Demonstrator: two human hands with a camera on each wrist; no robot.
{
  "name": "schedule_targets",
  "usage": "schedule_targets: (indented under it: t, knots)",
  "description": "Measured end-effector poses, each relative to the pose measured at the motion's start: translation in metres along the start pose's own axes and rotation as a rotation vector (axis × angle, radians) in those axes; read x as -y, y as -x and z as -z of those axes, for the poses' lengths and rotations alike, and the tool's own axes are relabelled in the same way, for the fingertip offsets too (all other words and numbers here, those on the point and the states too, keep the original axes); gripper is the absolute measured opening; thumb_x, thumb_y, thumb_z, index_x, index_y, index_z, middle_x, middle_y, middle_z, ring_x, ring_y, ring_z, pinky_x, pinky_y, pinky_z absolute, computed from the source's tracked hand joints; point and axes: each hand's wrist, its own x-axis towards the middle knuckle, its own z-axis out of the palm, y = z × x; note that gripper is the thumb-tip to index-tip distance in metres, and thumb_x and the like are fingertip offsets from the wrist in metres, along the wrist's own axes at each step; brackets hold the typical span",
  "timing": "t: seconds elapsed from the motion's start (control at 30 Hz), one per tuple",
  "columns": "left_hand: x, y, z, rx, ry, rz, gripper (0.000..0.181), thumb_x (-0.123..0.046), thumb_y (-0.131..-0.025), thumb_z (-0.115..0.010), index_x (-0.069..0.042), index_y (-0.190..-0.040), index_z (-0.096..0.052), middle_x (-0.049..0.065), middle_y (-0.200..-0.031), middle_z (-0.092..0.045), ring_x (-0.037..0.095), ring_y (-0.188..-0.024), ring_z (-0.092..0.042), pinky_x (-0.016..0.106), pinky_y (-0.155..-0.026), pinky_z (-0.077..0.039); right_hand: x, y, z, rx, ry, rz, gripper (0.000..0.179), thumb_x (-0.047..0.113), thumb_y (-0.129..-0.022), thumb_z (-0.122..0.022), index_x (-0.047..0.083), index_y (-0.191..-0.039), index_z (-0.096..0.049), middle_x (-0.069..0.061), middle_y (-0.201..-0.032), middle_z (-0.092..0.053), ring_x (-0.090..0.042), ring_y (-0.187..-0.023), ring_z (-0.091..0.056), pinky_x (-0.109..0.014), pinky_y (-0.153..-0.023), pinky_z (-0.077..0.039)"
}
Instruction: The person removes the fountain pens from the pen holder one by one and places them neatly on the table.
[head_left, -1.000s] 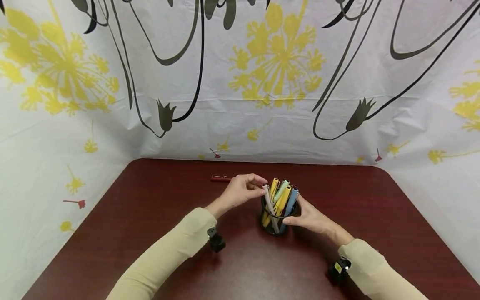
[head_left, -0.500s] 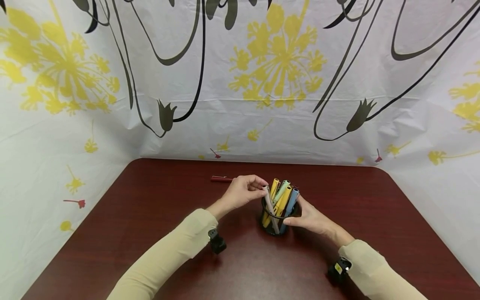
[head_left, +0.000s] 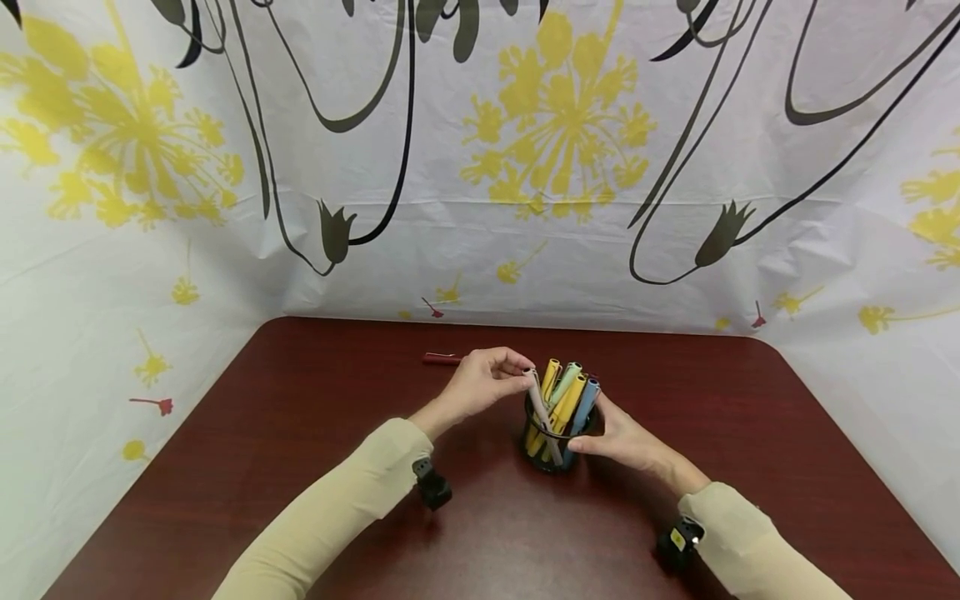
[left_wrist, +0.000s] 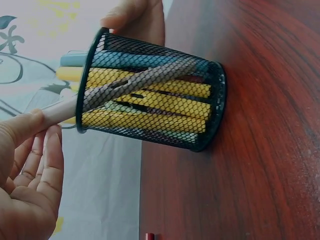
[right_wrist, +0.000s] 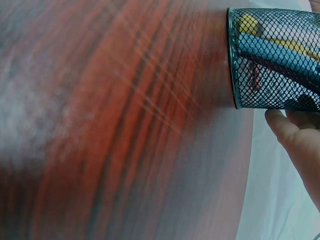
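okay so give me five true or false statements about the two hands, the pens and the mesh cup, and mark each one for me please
1. The left hand pinches the upper part of a pale pen. True.
2. The right hand grips the mesh cup. True.
3. The pale pen is completely outside the mesh cup. False: its lower part is inside.
4. The mesh cup is lying on its side. False: it stands upright on the table.
5. A red pen lies on the table outside the mesh cup. True.
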Motion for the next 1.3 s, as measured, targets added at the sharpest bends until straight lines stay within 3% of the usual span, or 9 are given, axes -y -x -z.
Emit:
schedule_targets:
  t: [0.17,0.3,0.43,0.57,0.73,0.87,1.0,1.13,1.3]
  knots:
    - [-0.001,-0.001,0.009,-0.049,0.196,0.044,0.024,-0.007,-0.086,-0.068,-0.001,-0.109,-0.065,0.013,-0.097,-0.067,0.025,-0.087,-0.066,0.044,-0.082,-0.054,-0.004,-0.001,0.0,0.006,-0.007,0.038,0.072,0.016,-0.082,-0.072,0.001,-0.139,-0.031,-0.019,-0.132,-0.047,-0.007,-0.116,-0.045,-0.015,-0.096,-0.035]
    - [-0.002,-0.003,0.021,-0.135,0.314,0.066,0.026,-0.004,-0.087,-0.065,0.001,-0.113,-0.063,0.004,-0.094,-0.068,0.023,-0.088,-0.067,0.042,-0.084,-0.054,-0.004,-0.001,0.0,-0.004,0.023,0.041,0.066,0.015,-0.082,-0.073,0.0,-0.135,-0.036,-0.017,-0.129,-0.05,-0.003,-0.116,-0.044,-0.031,-0.104,-0.032]
    - [0.0,-0.003,0.035,-0.257,0.412,0.08,0.031,-0.004,-0.088,-0.065,0.004,-0.117,-0.06,-0.002,-0.088,-0.067,0.011,-0.079,-0.066,0.037,-0.084,-0.054,-0.002,0.0,0.0,-0.006,0.034,0.029,0.072,0.015,-0.082,-0.072,0.0,-0.139,-0.031,-0.017,-0.133,-0.048,-0.007,-0.12,-0.042,-0.048,-0.105,-0.028]
    - [0.004,-0.002,0.049,-0.393,0.515,0.11,0.033,-0.002,-0.088,-0.064,0.006,-0.119,-0.058,-0.004,-0.084,-0.066,0.005,-0.073,-0.065,0.029,-0.079,-0.055,-0.003,0.0,0.001,-0.003,0.023,0.036,0.073,0.014,-0.083,-0.071,-0.001,-0.14,-0.029,-0.017,-0.131,-0.05,-0.006,-0.12,-0.043,-0.04,-0.105,-0.03]
    - [0.019,-0.002,0.066,-0.54,0.706,0.184,0.03,0.002,-0.09,-0.059,0.006,-0.12,-0.055,-0.004,-0.084,-0.065,0.003,-0.073,-0.065,0.019,-0.074,-0.054,-0.004,0.0,0.001,-0.002,0.003,0.044,0.072,0.013,-0.083,-0.072,0.001,-0.14,-0.031,-0.016,-0.13,-0.051,0.001,-0.117,-0.044,-0.018,-0.101,-0.031]
    - [0.038,0.002,0.076,-0.61,0.742,0.285,0.035,-0.001,-0.091,-0.058,0.003,-0.125,-0.052,-0.003,-0.09,-0.063,0.002,-0.074,-0.066,0.018,-0.078,-0.053,-0.004,0.001,0.001,0.007,-0.022,0.046,0.072,0.014,-0.082,-0.072,0.002,-0.14,-0.031,-0.016,-0.13,-0.052,0.003,-0.116,-0.045,-0.011,-0.097,-0.03]
    - [0.058,0.006,0.079,-0.642,0.74,0.365,0.039,-0.002,-0.092,-0.058,0.003,-0.129,-0.049,0.002,-0.103,-0.059,0.002,-0.075,-0.066,0.025,-0.09,-0.05,-0.003,0.002,0.001,0.014,-0.031,0.044,0.073,0.014,-0.083,-0.072,0.001,-0.141,-0.029,-0.017,-0.13,-0.051,0.004,-0.116,-0.045,-0.012,-0.098,-0.03]
    - [0.074,0.009,0.078,-0.663,0.724,0.398,0.036,0.001,-0.091,-0.058,0.004,-0.126,-0.051,0.01,-0.115,-0.056,0.002,-0.075,-0.066,0.032,-0.097,-0.045,-0.003,0.002,0.001,0.013,-0.022,0.033,0.072,0.015,-0.083,-0.072,0.002,-0.14,-0.03,-0.016,-0.129,-0.052,0.003,-0.115,-0.046,-0.015,-0.099,-0.032]
    - [0.085,0.012,0.076,-0.669,0.679,0.416,0.039,0.001,-0.09,-0.059,0.006,-0.128,-0.05,0.019,-0.126,-0.053,0.003,-0.077,-0.066,0.033,-0.097,-0.046,-0.002,0.001,0.001,0.013,-0.021,0.031,0.071,0.015,-0.083,-0.072,0.002,-0.139,-0.031,-0.016,-0.128,-0.052,0.002,-0.114,-0.047,-0.014,-0.098,-0.033]
